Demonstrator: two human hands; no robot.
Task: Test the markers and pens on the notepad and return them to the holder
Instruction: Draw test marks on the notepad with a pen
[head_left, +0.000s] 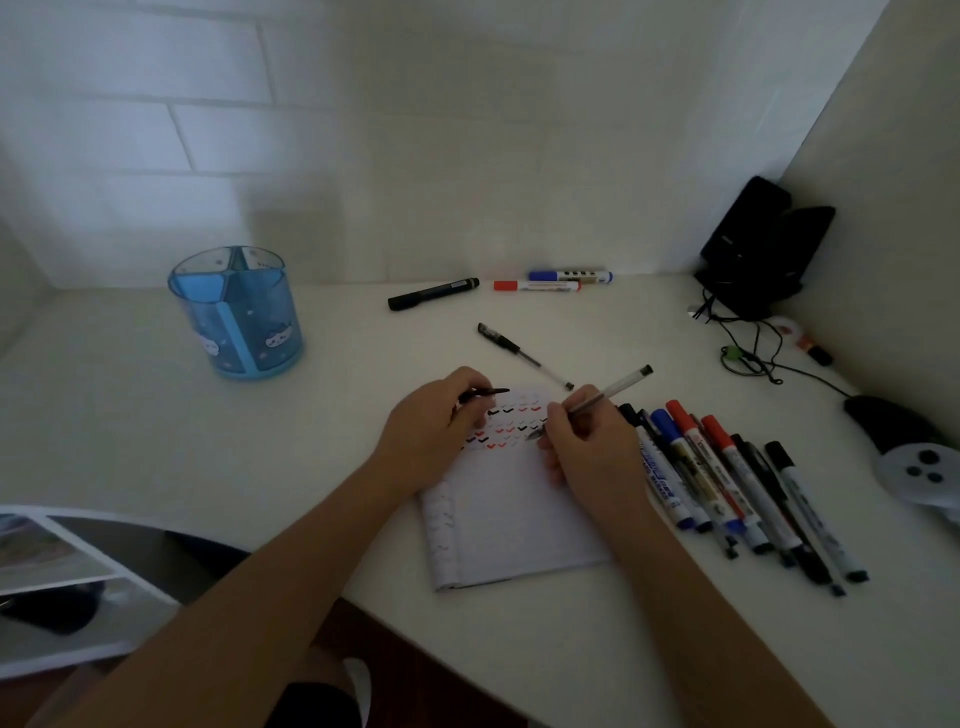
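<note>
Head view: the right hand pinches a clear pen in curled fingers. Its tip is down on the notepad, just left of those fingers, among rows of black and red ticks. The left hand holds a thin black piece, probably the pen's cap, in curled fingers and rests on the pad's upper left corner.

1. Keep the left hand weighted on the pad; thin ruled paper is likely to slide on the smooth white worktop.
2. Draw one short tick with light pressure in a free spot.
3. Refit the cap before storage.

The pen barrel is slim, round, transparent plastic. The markers just right of the right fingers are thicker, with white barrels and coloured caps, and are likely to roll. The holder, a translucent blue divided cylinder, stands well left of the left fingers.
</note>
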